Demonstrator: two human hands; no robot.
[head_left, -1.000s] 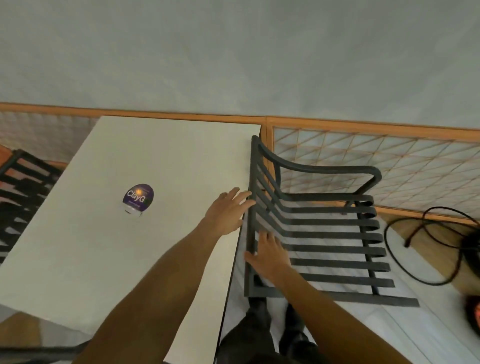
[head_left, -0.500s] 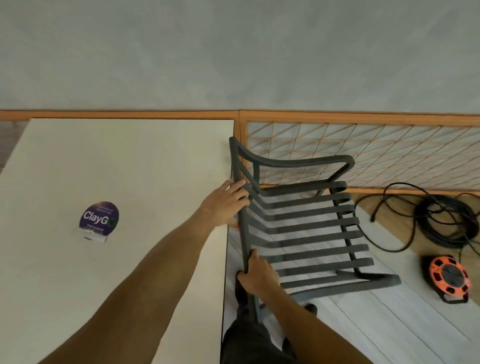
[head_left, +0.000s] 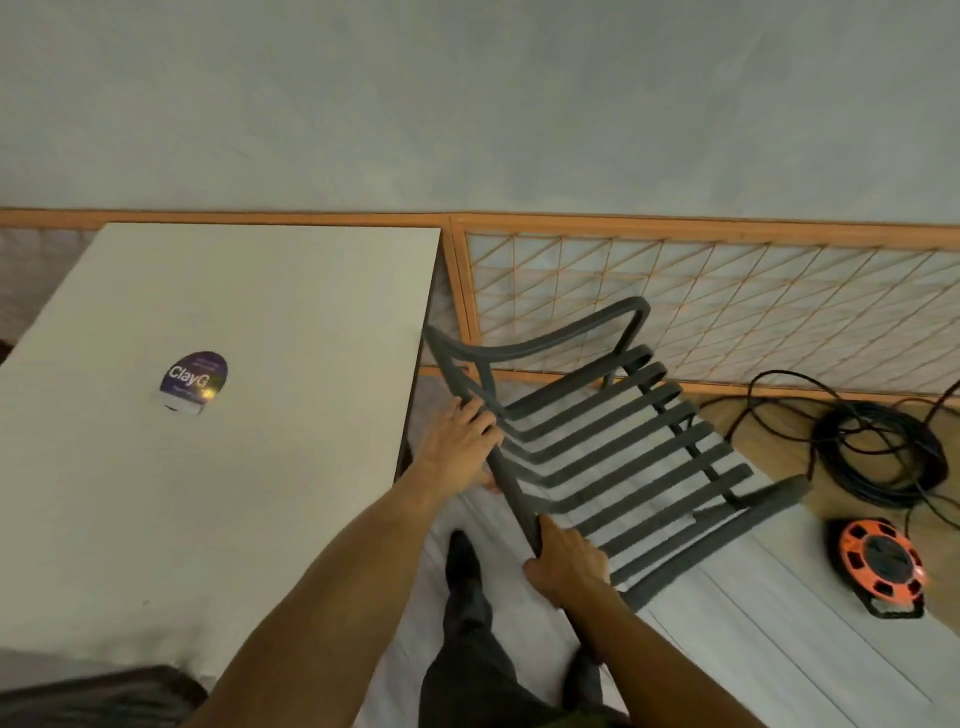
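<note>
A dark grey slatted metal chair stands just right of a white table, turned at an angle with its backrest towards me. My left hand grips the top rail of the backrest near its middle. My right hand grips the same rail lower down, close to my body. A small purple "ClayG" sign stands on the table to the left.
An orange cable reel lies on the floor at right, with a coil of black cable behind it. An orange-framed lattice panel runs along the wall. My legs and shoes are below, between table and chair.
Both hands went from resting on the backrest to gripping its rail. The chair has swung away from the table edge, its seat turning to the right.
</note>
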